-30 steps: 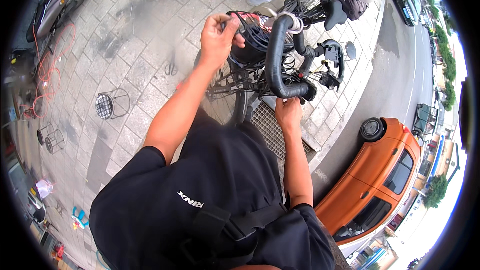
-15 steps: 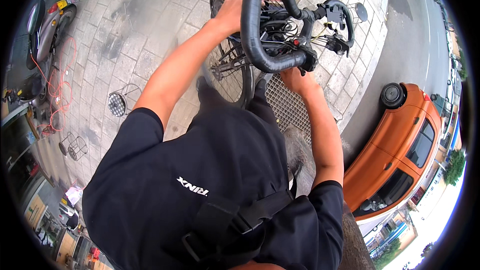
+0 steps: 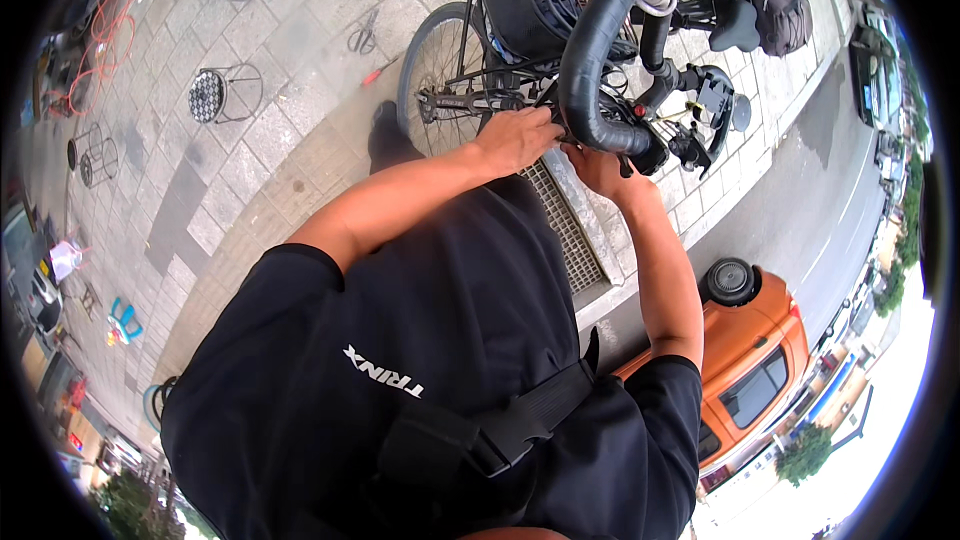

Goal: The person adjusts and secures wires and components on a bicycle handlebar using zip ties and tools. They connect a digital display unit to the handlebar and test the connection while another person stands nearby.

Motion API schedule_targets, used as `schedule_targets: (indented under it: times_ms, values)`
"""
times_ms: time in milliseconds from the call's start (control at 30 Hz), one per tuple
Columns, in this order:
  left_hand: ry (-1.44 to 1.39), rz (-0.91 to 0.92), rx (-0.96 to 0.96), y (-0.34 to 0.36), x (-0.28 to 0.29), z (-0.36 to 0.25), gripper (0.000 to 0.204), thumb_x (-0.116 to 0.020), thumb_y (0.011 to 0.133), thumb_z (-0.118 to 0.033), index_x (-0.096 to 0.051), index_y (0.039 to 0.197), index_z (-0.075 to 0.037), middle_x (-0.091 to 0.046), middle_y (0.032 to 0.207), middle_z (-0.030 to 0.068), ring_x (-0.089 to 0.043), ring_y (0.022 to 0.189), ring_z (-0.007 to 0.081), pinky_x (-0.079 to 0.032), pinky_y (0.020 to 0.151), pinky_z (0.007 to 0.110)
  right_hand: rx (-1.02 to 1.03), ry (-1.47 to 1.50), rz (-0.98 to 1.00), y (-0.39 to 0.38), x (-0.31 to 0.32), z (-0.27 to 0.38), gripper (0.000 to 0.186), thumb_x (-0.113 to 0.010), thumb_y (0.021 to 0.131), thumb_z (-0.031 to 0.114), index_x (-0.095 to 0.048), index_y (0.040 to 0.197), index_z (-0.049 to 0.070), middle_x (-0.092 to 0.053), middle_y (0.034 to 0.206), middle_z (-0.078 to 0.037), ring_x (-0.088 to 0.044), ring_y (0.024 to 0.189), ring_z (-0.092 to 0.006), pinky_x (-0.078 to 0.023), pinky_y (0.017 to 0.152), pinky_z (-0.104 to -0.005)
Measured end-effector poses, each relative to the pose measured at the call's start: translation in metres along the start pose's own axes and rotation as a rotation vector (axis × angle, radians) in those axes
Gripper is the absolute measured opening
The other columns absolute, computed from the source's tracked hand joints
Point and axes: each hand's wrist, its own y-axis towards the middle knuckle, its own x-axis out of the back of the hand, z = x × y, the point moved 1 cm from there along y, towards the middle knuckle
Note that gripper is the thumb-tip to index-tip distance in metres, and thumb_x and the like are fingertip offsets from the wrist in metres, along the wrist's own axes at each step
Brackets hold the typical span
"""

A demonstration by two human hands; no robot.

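Observation:
A bicycle's black taped drop handlebar curves over the front end of the bike, with a black brake lever, cables and a red button near its lower end. My left hand, fingers bent together, is at the cables below the handlebar's curve, beside my right hand. My right hand is closed just under the handlebar's lower end; what either hand holds is hidden. A black front basket sits behind them, above the spoked wheel. A metal grate lies below my hands.
A round stool stands on the paving at the left, near an orange hose. A red-handled tool lies by the wheel. Another bike saddle is at upper right. An orange car stands on the road at the right.
My left hand has come down from the basket area to the cables next to my right hand. My right hand stays under the handlebar. The view has shifted.

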Motion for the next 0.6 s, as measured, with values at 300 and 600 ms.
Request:
schedule_targets:
  times_ms: [300,600]
  values:
    - [0.041,-0.144,-0.016,-0.007,-0.013,0.007,0.023,-0.07,0.092,-0.024,-0.069,0.114,-0.015,-0.062,0.104,0.0063,-0.067,0.099,0.0271,-0.058,0.076,0.043,0.092,-0.012,0.083,0.013,0.003,0.004,0.029,-0.06,0.102,0.031,-0.065,0.092,0.004,-0.068,0.081,-0.02,-0.069,0.078,-0.0384,-0.053,0.069,-0.0475]
    - [-0.025,-0.134,-0.016,-0.013,-0.018,0.008,0.022,-0.068,0.09,-0.016,-0.069,0.112,-0.012,-0.066,0.113,0.0042,-0.068,0.1,0.0284,-0.059,0.08,0.041,0.206,-0.019,0.302,0.009,-0.007,-0.014,0.027,-0.057,0.103,0.024,-0.063,0.088,0.003,-0.067,0.084,-0.022,-0.068,0.08,-0.0408,-0.053,0.071,-0.0498]
